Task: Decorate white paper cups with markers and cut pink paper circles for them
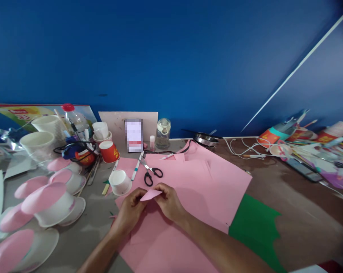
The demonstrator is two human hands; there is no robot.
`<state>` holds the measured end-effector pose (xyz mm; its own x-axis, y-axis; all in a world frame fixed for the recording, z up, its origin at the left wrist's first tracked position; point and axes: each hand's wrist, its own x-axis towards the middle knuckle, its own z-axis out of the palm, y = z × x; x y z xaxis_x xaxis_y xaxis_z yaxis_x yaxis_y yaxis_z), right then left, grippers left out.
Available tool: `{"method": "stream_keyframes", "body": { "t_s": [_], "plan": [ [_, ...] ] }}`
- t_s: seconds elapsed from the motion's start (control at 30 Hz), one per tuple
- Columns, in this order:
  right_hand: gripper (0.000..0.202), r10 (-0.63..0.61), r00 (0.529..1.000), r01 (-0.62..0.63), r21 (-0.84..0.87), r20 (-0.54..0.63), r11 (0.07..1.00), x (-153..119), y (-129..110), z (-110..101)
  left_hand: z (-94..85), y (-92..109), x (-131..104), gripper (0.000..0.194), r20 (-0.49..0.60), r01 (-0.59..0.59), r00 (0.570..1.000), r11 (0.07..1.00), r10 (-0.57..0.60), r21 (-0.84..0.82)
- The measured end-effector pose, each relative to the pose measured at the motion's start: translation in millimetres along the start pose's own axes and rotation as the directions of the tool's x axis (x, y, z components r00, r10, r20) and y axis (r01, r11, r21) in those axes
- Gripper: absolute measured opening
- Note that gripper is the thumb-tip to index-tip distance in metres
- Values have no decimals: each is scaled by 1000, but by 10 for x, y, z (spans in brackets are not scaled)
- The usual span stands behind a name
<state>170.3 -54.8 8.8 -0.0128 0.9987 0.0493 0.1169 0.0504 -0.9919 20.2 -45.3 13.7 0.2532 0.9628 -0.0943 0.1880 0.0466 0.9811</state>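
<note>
A small piece of pink paper point(151, 195) is held between both hands, above large pink sheets point(194, 189). My left hand point(131, 210) pinches its left end, fingers curled. At its right end, my right hand point(169, 201) grips the paper with fingers bent. Black-handled scissors point(150, 172) lie on the pink sheets just beyond the hands, blades pointing away. A white paper cup point(120, 182) stands beyond my left hand, and a marker point(135, 168) lies between the cup and the scissors.
Several white cups with pink paper tops point(46, 199) fill the left side. A phone point(134, 135), a red cup point(109, 151) and a glass jar point(163, 134) stand at the back. Green paper point(256, 223) lies at the right, near white cables point(245, 149).
</note>
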Motion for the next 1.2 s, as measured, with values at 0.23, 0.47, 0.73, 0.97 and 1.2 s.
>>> {"method": "stream_keyframes", "body": {
  "t_s": [0.23, 0.47, 0.73, 0.97, 1.2],
  "plan": [
    [13, -43, 999, 43, -44, -11, 998, -27, -2, 10, 19, -97, -2, 18, -14, -10, 1000, 1000, 10, 10],
    [8, -76, 996, 77, -17, 47, 997, -74, -81, 38, 10, -7, -11, 22, 2, 31, 1000, 999, -31, -33],
    [12, -71, 997, 70, -72, -8, 995, -34, 22, 33, 8, -24, -24, 20, -4, -51, 999, 998, 52, 47],
    [16, -123, 989, 117, 81, 79, 990, -78, -94, -25, -17, -42, -43, 20, -12, -191, 981, 969, 195, 158],
    [26, 12, 986, -113, 621, 164, 775, 6, 38, -98, -189, -50, -71, 33, -91, -512, 741, 648, 665, 564]
  ]
}}
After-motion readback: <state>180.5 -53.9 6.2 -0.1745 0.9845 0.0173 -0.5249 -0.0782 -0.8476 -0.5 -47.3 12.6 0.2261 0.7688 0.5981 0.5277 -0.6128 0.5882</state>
